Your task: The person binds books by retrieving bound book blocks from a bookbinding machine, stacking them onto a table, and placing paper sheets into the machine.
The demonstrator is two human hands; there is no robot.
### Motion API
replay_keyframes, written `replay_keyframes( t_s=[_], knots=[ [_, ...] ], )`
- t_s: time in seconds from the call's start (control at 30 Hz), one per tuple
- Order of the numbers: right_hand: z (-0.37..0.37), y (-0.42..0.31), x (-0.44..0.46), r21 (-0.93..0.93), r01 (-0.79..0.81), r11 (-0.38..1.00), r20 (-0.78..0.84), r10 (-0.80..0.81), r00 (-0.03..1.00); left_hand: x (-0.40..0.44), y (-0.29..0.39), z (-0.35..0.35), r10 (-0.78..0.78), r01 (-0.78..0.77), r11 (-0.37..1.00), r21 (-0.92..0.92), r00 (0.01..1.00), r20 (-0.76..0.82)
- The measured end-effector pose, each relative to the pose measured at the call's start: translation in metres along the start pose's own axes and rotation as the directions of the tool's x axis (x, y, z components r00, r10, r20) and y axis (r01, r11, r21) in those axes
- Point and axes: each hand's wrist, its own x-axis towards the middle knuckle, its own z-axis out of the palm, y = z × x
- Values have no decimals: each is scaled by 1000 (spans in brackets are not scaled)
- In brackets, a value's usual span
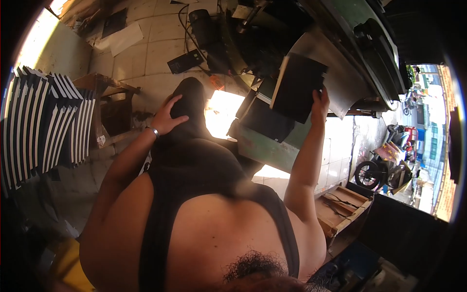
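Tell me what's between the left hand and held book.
Head view: knee, bright floor, and a flat dark piece on the green table separate left hand and book.

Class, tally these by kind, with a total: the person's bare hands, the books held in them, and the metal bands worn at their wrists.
Bare human hands: 2 (left hand, right hand)
Black-covered rectangular book, held: 1
Silver-coloured metal wristband: 1
Total: 4
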Motion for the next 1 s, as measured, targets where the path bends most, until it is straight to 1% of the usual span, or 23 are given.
replay_keyframes(
  t_s=[0.03,0.1,0.17,0.23,0.33,0.43,0.5,0.53,0.6,0.63,0.67,0.73,0.77,0.87,0.97,1.0],
  knots=[
    [4,-6,-9,-231,128,964,129,-100,987,2,-2,0,1,-1,1000,24,1000,0],
    [22,-16,-31,-521,213,827,304,-54,951,6,-5,3,5,-5,998,68,1000,0],
    [47,-33,-62,-581,249,775,418,22,908,7,-5,5,0,-1,997,81,1000,8],
    [61,-4,-86,-699,157,697,349,141,926,7,-5,5,-7,5,997,79,1000,17],
    [64,47,-121,-750,101,653,205,83,975,8,-3,6,-24,24,998,59,1000,10],
    [66,53,-131,-756,97,647,152,29,988,4,-5,5,-42,43,997,68,999,-9],
    [71,55,-130,-760,60,648,123,53,991,3,-12,5,-25,26,998,58,1000,-8],
    [74,54,-129,-763,35,646,103,68,992,2,-11,4,-44,43,997,59,999,2],
    [83,53,-129,-771,39,635,78,33,996,2,-3,3,-78,76,995,63,997,21],
    [89,53,-126,-774,45,631,69,14,998,2,1,3,-57,55,997,57,998,33],
    [94,56,-125,-750,62,659,38,-50,998,1,4,3,-40,38,998,50,998,40],
    [98,57,-118,-748,14,664,0,-21,1000,0,5,4,-21,19,999,50,999,41],
    [99,57,-114,-747,-5,665,-15,-9,1000,0,2,5,-16,14,998,58,999,35],
    [93,60,-100,-708,-80,701,0,113,994,-1,-1,5,2,-3,996,92,1000,16],
    [71,71,-96,-706,-36,707,13,64,998,-2,7,4,-24,23,992,125,1000,3],
    [58,81,-97,-674,-1,739,3,4,1000,-2,12,3,-40,40,990,137,999,2]
  ],
)
